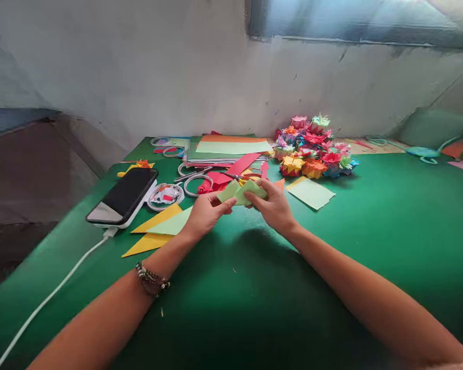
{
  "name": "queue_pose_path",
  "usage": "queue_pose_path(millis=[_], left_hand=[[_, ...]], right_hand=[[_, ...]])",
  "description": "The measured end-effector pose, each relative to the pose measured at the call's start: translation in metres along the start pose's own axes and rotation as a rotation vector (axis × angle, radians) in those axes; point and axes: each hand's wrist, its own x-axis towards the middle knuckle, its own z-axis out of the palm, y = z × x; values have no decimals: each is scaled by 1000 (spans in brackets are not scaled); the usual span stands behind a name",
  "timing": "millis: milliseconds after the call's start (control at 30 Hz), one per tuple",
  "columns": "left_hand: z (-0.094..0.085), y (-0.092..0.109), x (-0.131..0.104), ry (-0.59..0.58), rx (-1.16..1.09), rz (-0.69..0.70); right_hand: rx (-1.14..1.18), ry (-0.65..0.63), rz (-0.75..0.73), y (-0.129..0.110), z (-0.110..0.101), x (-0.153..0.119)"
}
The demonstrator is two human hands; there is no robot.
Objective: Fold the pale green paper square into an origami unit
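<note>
A light green folded paper [239,194] is held up above the green table between both my hands. My left hand [210,213] pinches its left end, thumb toward me. At the right end, my right hand [272,205] grips it with thumb and fingers; some fingers are hidden behind the paper. Beneath my left wrist lie a light green paper triangle [170,224] and yellow paper triangles [144,245]. A pale green paper square [312,193] rests to the right of my right hand. Just behind the hands are red paper strips [243,164] and yellow-handled scissors [243,180].
At the left lies a phone [125,195] with a white cable [50,298]. Rolls of tape [165,196] sit beside it. A stack of coloured paper [231,147] is at the back, near a pile of paper flowers [312,146]. The wall [158,67] stands behind the table [370,226].
</note>
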Motion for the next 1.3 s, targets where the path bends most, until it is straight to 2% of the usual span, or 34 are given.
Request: queue_pose_path(millis=[467, 667, 800, 900, 1000, 1067, 1133, 1200, 1300], left_hand=[[-1, -7, 3, 95, 24, 59], [-3, -6, 3, -51, -44, 48], [-5, -8, 5, -3, -1, 98], [-6, -8, 5, 47, 72, 129], [-8, -2, 1, 25, 188, 176], [-10, 2, -5, 10, 341, 246], [-13, 5, -13, -22, 521, 343], [-15, 2, -21, -143, 685, 435], [-18, -8, -32, -397, 956, 604]], right_hand=[[-28, 24, -36, -1, 1, -3], [-28, 34, 2, -4, 0, -1], [-32, 19, -14, -5, -2, -1], [-117, -84, -119, -6, -7, -1], [-307, -242, -358, -11, -16, 0], [-412, -331, -473, -14, -24, -1], [-467, -435, -492, -16, -33, -5], [-460, -570, -485, -16, -40, -11], [-500, -769, -446, -12, -47, -23]])
